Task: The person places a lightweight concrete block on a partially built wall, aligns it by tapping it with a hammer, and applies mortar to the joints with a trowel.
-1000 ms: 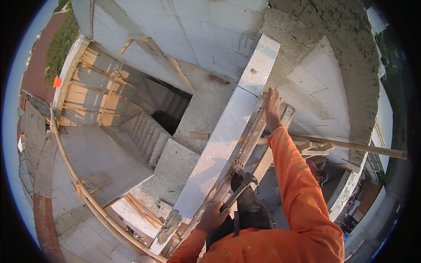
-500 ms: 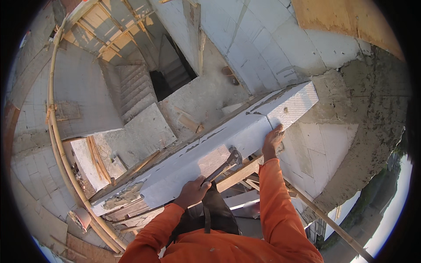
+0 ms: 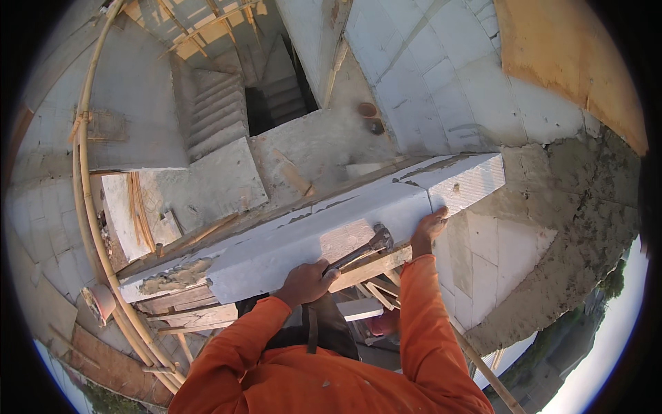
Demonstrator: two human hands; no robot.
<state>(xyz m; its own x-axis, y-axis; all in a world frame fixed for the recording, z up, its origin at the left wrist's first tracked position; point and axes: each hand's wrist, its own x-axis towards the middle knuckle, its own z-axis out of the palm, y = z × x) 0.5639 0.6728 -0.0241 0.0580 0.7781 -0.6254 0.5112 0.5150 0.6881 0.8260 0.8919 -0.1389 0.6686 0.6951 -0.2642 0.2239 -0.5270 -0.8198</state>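
A long white lightweight block (image 3: 276, 259) lies along the top of a wall in front of me. Beside its near face, my left hand (image 3: 307, 281) is closed round the handle of a hammer (image 3: 355, 255); the metal head points right, close to the block. My right hand (image 3: 429, 229) grips the near edge of the block at its right part, by the joint with a shorter white end block (image 3: 465, 181). The fingers press on the face there, and the thumb is partly hidden. Rough grey mortar (image 3: 176, 277) shows at the left end of the wall.
Bamboo poles (image 3: 86, 179) rise on the left, with a pinkish bowl-like container (image 3: 98, 305) beside them. Beyond the wall, concrete stairs (image 3: 217, 114) and a dark opening (image 3: 272, 114) lie far below. Wooden planks (image 3: 376, 268) run under the block near me.
The whole view has turned and shifted slightly. The hammer stays in my left hand beside the block, and my right hand keeps its place at the joint.
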